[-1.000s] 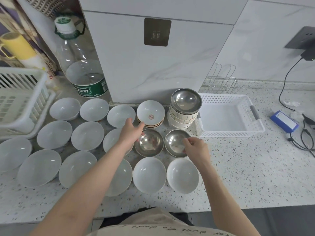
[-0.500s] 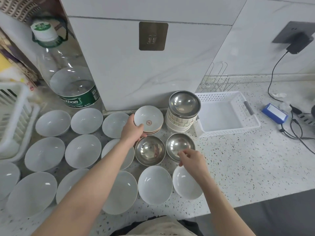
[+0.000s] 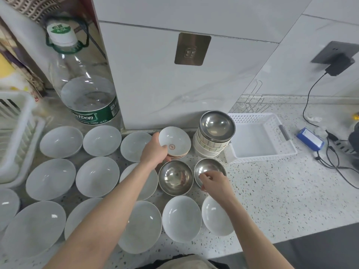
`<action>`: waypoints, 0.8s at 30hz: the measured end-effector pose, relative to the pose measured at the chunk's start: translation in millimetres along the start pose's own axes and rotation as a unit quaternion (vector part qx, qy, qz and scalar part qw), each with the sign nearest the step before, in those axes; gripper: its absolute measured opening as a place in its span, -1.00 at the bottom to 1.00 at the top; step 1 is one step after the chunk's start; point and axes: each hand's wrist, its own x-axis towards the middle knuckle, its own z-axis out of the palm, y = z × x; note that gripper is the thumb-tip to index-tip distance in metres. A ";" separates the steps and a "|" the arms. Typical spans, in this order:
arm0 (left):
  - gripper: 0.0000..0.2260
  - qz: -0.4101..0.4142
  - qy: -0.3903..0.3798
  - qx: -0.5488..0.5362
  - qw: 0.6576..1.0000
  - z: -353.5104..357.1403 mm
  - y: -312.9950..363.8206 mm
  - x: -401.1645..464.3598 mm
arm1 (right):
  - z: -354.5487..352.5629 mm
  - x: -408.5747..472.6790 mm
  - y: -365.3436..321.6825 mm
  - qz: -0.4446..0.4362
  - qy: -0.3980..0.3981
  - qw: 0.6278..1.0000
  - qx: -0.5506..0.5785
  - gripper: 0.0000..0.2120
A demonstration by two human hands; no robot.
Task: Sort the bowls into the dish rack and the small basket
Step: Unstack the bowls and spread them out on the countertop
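The left hand (image 3: 155,150) grasps the near-left rim of the red-marked bowl (image 3: 174,143), thumb inside the rim and fingers curled under; that bowl tops a short stack of like bowls with reddish edges, and it sits tilted on the stack. Taking this bowl as the landmark: just in front of it stand two steel bowls side by side, the left steel bowl (image 3: 175,177) untouched and the right steel bowl (image 3: 208,168) pinched at its near rim by the right hand (image 3: 213,183), fingers curled over the edge. Just right of the landmark rises a stack of cream bowls (image 3: 208,147) with a steel bowl (image 3: 217,124) nested on top. Further right, touching or nearly touching that stack, lies the white basket (image 3: 285,150), perforated, with a grey handle on its far side. Left of the landmark and in front of it spread many white bowls (image 3: 102,140) in rough rows on the speckled counter (image 3: 281,200), two of them partly under the forearms. Far left, at the frame's edge, is the white dish rack (image 3: 18,121). Behind and left of the landmark stands a big water bottle (image 3: 85,88) against the wall. Well to the right lie a blue box (image 3: 310,137) and black cables (image 3: 338,160).
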 end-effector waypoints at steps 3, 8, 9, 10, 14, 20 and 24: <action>-0.59 -0.020 -0.009 -0.061 0.998 -2.5 3.7 1.7 | 4.0 4.9 -4.9 -0.004 0.006 1.000 0.005 -0.85; -0.59 -0.039 -0.055 -0.127 0.990 -15.6 0.7 -6.7 | 9.5 19.7 -20.8 -0.010 0.009 1.000 0.009 -0.65; -0.58 -0.043 -0.059 -0.147 0.986 -19.9 -1.5 -10.0 | 10.7 23.0 -25.8 -0.013 0.006 1.000 0.007 -0.63; -0.57 -0.048 -0.059 -0.169 0.983 -24.6 -4.0 -13.8 | 12.1 27.0 -30.0 -0.016 0.003 1.000 0.007 -0.62; -0.59 -0.055 -0.055 -0.267 0.960 -39.3 -20.7 -35.7 | 20.8 40.7 -48.3 -0.023 0.000 1.000 0.018 -0.59; -0.62 -0.061 -0.031 -0.398 0.915 -44.0 -40.3 -64.2 | 38.7 65.8 -68.0 0.011 0.011 0.999 0.038 -0.61; -0.62 -0.068 -0.008 -0.426 0.902 -46.9 -48.1 -67.4 | 47.8 75.2 -70.3 0.028 0.030 0.998 0.047 -0.59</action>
